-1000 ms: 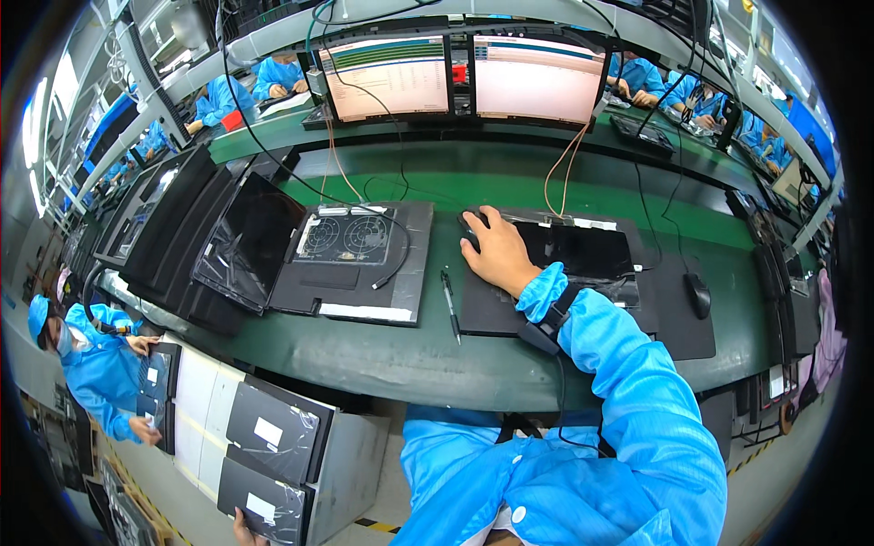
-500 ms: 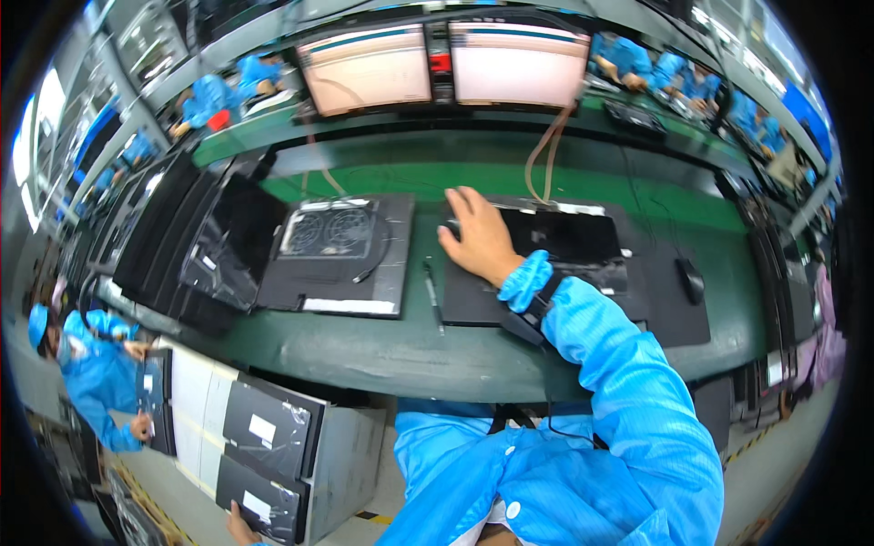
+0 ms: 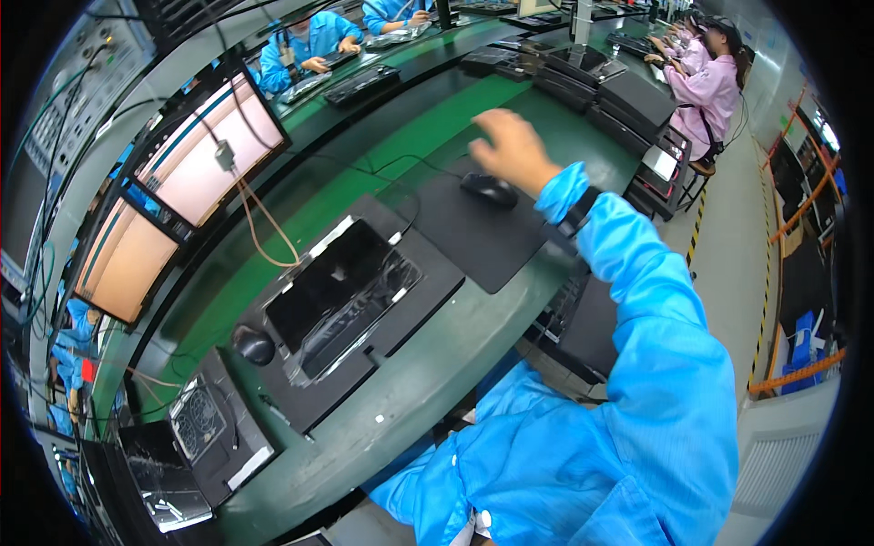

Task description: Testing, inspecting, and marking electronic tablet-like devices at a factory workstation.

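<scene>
My right hand [image 3: 517, 148] is above the far right of the bench, its fingers apart and nothing visible in them. A blue sleeve and a black wrist strap [image 3: 580, 211] run up to it. Just below the hand, a black mouse [image 3: 490, 189] rests on a dark mat [image 3: 492, 244]. Left of that mat, a dark open laptop [image 3: 339, 287] with clear film over its lower part lies on a black pad [image 3: 428, 282]. A second black mouse [image 3: 253, 346] sits at the laptop's left side. My left hand is out of view.
Two lit monitors [image 3: 211, 150] stand along the left. A pen [image 3: 284, 416] and a film-covered device [image 3: 198, 420] lie at lower left. Stacked black units [image 3: 628, 105] occupy the bench's far right. Co-workers in blue [image 3: 319, 41] and pink [image 3: 719, 96] sit farther off.
The view has swung to the right. My right hand has moved from beside the laptop's left edge to above the mouse at the right. A hand by the boxed units at lower left has left view.
</scene>
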The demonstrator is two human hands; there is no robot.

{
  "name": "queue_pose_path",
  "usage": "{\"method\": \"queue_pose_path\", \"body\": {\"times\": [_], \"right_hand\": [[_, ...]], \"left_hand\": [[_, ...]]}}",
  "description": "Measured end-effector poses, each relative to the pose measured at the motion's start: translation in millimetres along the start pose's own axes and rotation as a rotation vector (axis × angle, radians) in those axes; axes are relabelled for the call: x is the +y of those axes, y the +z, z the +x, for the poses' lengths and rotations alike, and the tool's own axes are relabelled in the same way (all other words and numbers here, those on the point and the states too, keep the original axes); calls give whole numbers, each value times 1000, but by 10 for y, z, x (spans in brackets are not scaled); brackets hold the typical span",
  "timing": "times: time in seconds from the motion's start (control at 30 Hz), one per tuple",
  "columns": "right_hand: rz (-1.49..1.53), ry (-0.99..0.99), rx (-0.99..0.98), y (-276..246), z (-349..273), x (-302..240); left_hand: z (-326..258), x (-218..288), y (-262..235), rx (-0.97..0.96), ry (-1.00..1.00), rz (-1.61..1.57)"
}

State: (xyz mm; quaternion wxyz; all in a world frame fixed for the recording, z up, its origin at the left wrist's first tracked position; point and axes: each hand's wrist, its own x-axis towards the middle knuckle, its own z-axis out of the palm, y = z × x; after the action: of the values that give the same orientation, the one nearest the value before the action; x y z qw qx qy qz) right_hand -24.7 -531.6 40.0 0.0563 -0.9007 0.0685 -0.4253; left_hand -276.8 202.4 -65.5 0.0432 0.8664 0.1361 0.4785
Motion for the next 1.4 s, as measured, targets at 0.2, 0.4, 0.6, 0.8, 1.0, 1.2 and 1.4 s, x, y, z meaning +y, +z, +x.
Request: {"method": "queue_pose_path", "body": {"times": [0.2, 0.4, 0.6, 0.8, 1.0, 1.2, 1.4], "right_hand": [[-492, 546, -73, -539, 41, 2237], [-521, 661, -106, -718, 239, 3290], [-562, 694, -259, -591, 391, 3649], [-799, 366, -158, -258, 259, 4020], [-455, -125, 404, -790, 909, 3595], [69, 36, 501, -1737, 859, 1008], [672, -105, 171, -1548, 194, -1917]], "left_hand": [[-24, 2395, 521, -660, 672, -844], [144, 3351, 635, -905, 882, -706], [215, 3394, 618, -1042, 991, -573], [255, 3244, 622, -1038, 884, -599], [258, 3143, 630, -1060, 971, -641], [289, 3089, 621, -988, 593, -1122], [504, 3342, 197, -592, 431, -1379]]}}
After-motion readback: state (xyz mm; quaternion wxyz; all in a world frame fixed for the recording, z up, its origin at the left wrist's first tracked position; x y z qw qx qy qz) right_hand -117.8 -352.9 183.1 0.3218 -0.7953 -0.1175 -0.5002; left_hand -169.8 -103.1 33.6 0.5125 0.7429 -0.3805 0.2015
